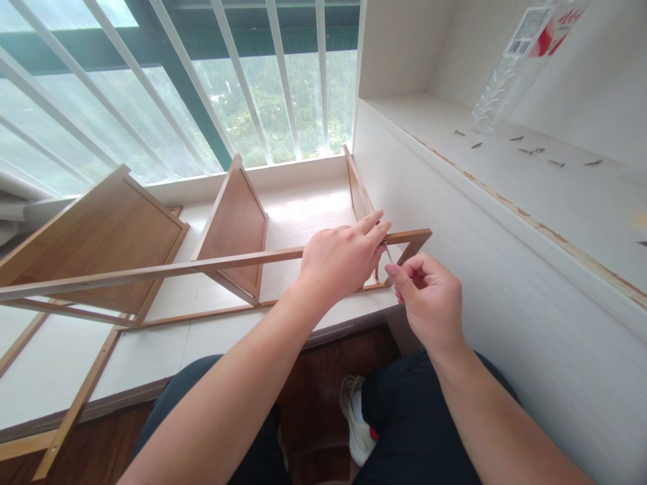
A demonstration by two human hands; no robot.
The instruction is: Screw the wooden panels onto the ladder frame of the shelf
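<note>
A wooden shelf frame [151,273] with several panels lies on its side along the white window ledge. My left hand [341,259] rests over its upper rail near the right end and steadies it, fingers extended and the thumb hidden. Close beside it, my right hand [432,296] is closed in a pinch on a thin metal rod [388,252], which looks like a hex key. The rod's upper tip meets the rail just under my left fingertips. Whether a screw head sits there is hidden.
On the white shelf [414,118] at right lie several loose screws [556,163] beside a clear plastic bottle [510,81]. Its front edge is chipped. A barred window [253,87] stands behind the ledge. More wooden slats [81,404] project at lower left.
</note>
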